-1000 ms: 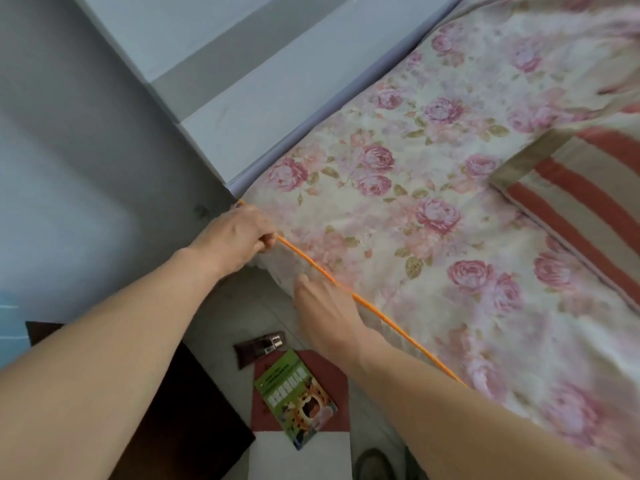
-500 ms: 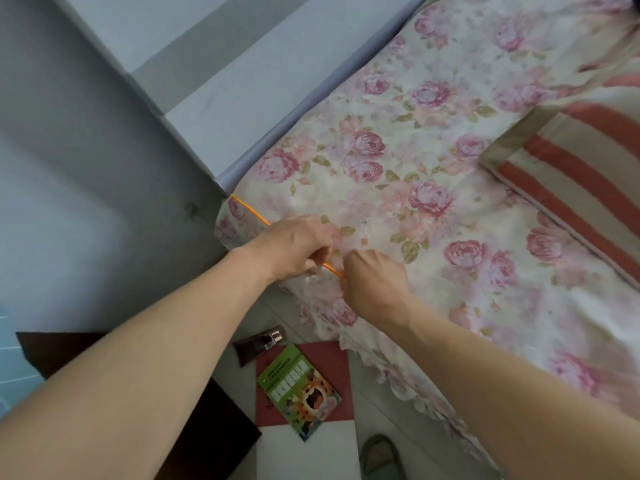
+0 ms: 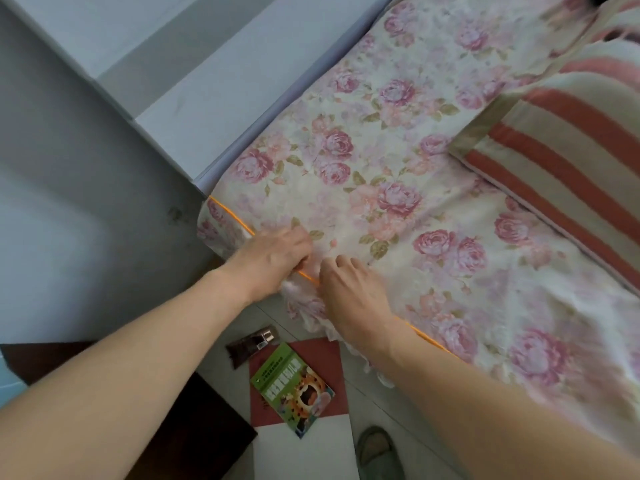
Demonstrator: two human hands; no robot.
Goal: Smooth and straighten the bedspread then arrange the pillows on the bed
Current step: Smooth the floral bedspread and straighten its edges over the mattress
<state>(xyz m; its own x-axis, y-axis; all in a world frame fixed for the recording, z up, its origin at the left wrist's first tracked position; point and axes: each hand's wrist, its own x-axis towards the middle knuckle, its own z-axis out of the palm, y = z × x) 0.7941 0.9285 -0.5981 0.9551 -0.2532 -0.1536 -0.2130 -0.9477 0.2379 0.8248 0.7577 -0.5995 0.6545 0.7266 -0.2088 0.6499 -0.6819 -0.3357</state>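
A cream bedspread (image 3: 398, 174) printed with pink roses covers the bed, with orange piping along its near edge and a ruffled skirt hanging below. My left hand (image 3: 273, 259) grips that edge near the bed's corner, fingers curled around the piping. My right hand (image 3: 349, 292) rests right beside it on the same edge, fingers bent onto the cloth; whether it pinches the fabric is hard to tell. A pillow (image 3: 571, 161) with red and cream stripes lies on the bedspread at the right.
A pale headboard (image 3: 221, 84) runs diagonally at the upper left, against a grey wall. On the floor below the bed edge lie a green booklet (image 3: 294, 389), a brown tube (image 3: 252, 344) and a slipper (image 3: 377, 452). Dark furniture (image 3: 194, 431) stands at lower left.
My left hand slid from the bed's corner along the piped edge towards my right hand. Both hands now sit close together on the edge, and the skirt hangs bunched beneath them.
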